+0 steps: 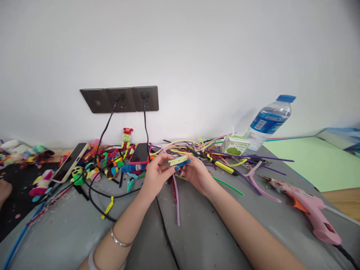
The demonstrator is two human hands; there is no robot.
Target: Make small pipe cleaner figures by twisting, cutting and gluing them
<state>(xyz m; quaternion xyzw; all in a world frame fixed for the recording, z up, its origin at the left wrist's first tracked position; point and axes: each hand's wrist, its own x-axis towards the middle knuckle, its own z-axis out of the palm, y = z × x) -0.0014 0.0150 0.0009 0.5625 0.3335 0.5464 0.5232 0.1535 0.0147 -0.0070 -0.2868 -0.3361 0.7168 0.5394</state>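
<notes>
Between my two hands, above the middle of the grey table, is a small yellow and blue fuzzy piece. My left hand pinches its left end with thumb and fingers. The fingers of my right hand are closed on its right end and underside. Blue nail polish shows on the fingertips. A pale purple pipe cleaner lies on the table below my hands, beside a red glittery one. The underside of the held piece is hidden by my fingers.
Pliers with yellow handles, a juice box and a water bottle stand or lie behind on the right, near a pink glue gun. Fuzzy figures, phones and black cables are leftward. Another person's hand shows far left.
</notes>
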